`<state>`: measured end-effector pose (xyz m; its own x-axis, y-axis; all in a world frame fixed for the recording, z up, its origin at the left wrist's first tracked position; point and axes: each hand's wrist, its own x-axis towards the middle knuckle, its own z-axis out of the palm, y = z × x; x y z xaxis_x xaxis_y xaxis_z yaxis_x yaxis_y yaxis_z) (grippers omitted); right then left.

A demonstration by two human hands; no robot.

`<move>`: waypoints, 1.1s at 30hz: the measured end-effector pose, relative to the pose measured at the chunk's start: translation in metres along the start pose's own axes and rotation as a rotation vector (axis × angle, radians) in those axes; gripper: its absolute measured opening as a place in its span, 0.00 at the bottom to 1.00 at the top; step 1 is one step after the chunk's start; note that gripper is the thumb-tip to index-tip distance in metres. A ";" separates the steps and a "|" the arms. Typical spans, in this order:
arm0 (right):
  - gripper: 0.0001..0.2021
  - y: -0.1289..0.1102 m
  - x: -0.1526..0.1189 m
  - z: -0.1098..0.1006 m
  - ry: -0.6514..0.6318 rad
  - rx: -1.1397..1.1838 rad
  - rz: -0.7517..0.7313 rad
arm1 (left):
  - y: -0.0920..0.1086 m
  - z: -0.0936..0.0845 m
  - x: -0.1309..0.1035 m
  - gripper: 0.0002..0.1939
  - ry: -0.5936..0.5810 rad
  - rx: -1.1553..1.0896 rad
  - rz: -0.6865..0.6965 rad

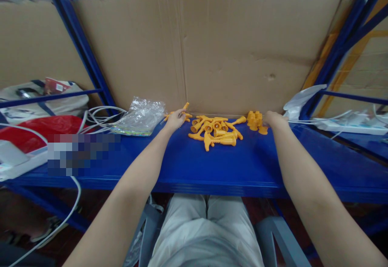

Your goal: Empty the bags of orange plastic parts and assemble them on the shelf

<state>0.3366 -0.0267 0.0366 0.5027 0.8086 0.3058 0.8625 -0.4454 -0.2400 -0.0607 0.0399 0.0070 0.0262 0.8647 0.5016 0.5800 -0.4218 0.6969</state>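
At the back of the blue table, my left hand [176,120] is closed on a small yellow plastic piece [186,106] whose end sticks up past the fingers. More yellow pieces lie under and beside that hand. To the right, my right hand [275,119] has its fingers bent together beside a cluster of short yellow cylindrical parts [254,118]. Its fingertips are hidden, so what they hold cannot be made out. Between the hands lies a loose pile of yellow plastic parts [216,127], some hollow and cup-ended, others branched like handles.
A clear plastic bag [145,115] and white cables [100,115] lie left on the blue table [218,170]. Power strips sit at left and right [351,125]. Cardboard [230,53] stands behind. Blue posts [81,40] frame the sides. A white crumpled sheet [298,103] is at right.
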 end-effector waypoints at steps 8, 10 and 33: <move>0.18 -0.016 -0.014 -0.016 -0.083 -0.165 0.102 | -0.012 0.005 -0.011 0.25 -0.178 0.462 0.004; 0.19 -0.020 -0.020 -0.021 -0.096 -0.175 0.107 | -0.013 0.007 -0.013 0.26 -0.226 0.520 0.002; 0.21 -0.027 -0.034 -0.030 -0.071 -0.158 0.079 | -0.003 0.010 -0.012 0.19 -0.317 0.833 0.148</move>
<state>0.2980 -0.0531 0.0601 0.5684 0.7915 0.2247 0.8219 -0.5587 -0.1111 -0.0550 0.0336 -0.0064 0.2992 0.9037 0.3064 0.9513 -0.3075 -0.0220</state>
